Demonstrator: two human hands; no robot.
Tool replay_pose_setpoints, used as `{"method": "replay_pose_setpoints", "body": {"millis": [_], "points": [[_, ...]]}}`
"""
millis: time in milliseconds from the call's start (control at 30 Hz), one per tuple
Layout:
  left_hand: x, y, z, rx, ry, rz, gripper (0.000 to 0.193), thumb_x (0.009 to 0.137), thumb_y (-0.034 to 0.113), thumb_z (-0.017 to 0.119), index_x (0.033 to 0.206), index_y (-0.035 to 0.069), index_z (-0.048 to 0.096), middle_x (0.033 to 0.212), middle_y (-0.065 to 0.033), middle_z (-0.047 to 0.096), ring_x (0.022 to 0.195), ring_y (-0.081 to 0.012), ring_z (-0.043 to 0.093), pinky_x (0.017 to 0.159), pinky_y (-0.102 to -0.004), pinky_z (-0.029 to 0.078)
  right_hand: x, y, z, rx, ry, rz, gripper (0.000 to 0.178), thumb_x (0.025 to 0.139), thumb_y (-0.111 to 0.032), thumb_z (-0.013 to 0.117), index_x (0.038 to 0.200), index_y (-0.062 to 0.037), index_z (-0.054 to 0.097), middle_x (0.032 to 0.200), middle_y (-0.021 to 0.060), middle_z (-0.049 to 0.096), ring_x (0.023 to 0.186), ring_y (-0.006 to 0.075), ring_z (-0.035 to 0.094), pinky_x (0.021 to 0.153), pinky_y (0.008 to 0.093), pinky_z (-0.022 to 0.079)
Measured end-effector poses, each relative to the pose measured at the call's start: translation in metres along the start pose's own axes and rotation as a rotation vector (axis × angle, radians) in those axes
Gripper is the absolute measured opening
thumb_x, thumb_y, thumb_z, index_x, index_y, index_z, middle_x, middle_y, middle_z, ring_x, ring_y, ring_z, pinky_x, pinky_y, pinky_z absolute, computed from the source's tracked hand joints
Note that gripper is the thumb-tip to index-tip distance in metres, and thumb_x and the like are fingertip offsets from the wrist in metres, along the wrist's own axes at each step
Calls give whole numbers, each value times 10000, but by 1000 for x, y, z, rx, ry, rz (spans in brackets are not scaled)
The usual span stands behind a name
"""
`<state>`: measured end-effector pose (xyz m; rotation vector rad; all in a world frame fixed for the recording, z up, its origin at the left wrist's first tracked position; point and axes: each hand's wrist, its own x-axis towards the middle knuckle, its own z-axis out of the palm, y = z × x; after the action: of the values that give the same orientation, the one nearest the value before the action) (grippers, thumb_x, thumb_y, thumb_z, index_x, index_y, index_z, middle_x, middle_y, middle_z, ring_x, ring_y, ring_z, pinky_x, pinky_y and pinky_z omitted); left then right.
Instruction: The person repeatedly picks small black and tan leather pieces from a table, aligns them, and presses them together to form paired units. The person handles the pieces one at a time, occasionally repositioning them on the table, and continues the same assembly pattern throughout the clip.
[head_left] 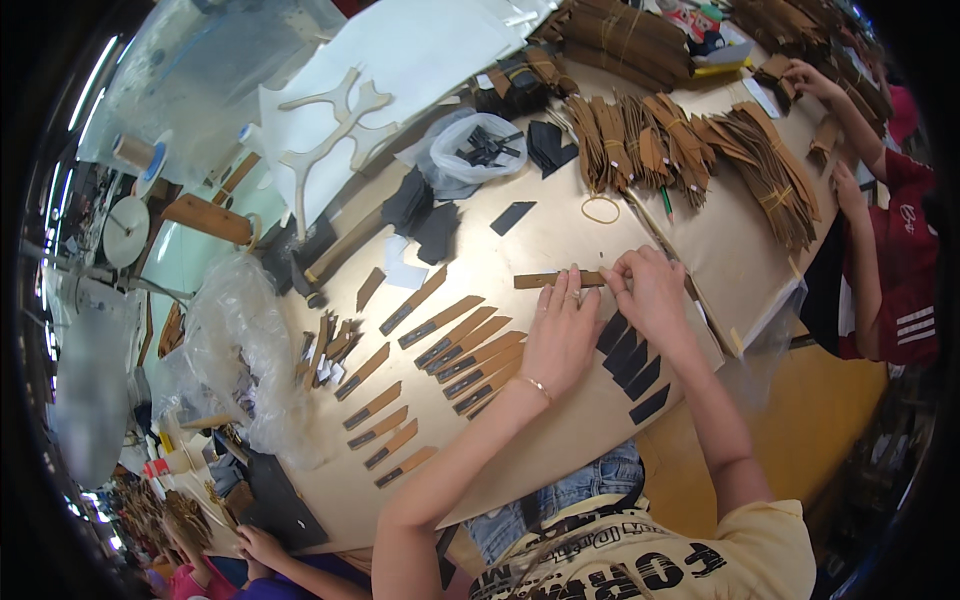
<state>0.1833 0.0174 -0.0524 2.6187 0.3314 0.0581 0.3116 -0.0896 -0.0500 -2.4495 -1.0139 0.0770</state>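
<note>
A narrow brown leather-like strip (535, 281) lies crosswise on the table in front of me. My left hand (563, 335) rests on it, fingers stretched out flat. At the strip's right end, the fingertips of my right hand (645, 292) are pinched together; what is between them is hidden. Below my right hand, several black strips (627, 358) lie in a slanted row, partly covered by it. Left of my forearm are rows of brown pieces (481, 362) with slanted ends, each bearing a dark patch at its lower end.
Bundled brown strips (652, 145) lie at the back, near a green pencil (667, 203). A white plastic bag (478, 146) holds black pieces, with black scraps (437, 232) nearby. Crumpled clear plastic (245, 350) lies left. Another person's arms (862, 215) reach in at right.
</note>
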Motion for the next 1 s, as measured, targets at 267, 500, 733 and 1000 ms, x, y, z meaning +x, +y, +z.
{"method": "replay_pose_setpoints", "body": {"millis": [267, 500, 733, 1000], "points": [[43, -40, -37, -288, 33, 79, 341, 845, 236, 707, 1086, -3, 677, 1015, -213, 693, 947, -348, 665, 845, -410, 518, -4, -21, -32, 122, 234, -420, 144, 855, -156, 729, 890, -82, 611, 910, 67, 618, 939, 276, 581, 882, 410, 383], [-39, -75, -85, -453, 163, 79, 211, 855, 192, 727, 983, 25, 750, 796, -175, 688, 735, -290, 627, 740, -389, 505, -12, -63, -52, 232, 86, -468, 138, 880, -139, 713, 895, -52, 607, 908, 76, 614, 903, 270, 564, 874, 390, 392], [-162, -189, -170, -310, 233, -531, 448, 621, 268, 923, 954, 28, 742, 855, -172, 721, 777, -254, 711, 723, -348, 558, -35, -93, -22, 248, -89, -481, 120, 896, -148, 696, 900, -49, 629, 873, 61, 623, 880, 237, 573, 858, 362, 390], [-182, -240, -163, -16, 377, -500, 456, 674, 289, 885, 972, -13, 717, 856, -160, 710, 821, -289, 691, 761, -365, 544, -48, -122, -12, 105, -170, -587, 101, 895, -141, 686, 944, -66, 641, 942, 49, 635, 924, 241, 569, 876, 374, 387]]}}
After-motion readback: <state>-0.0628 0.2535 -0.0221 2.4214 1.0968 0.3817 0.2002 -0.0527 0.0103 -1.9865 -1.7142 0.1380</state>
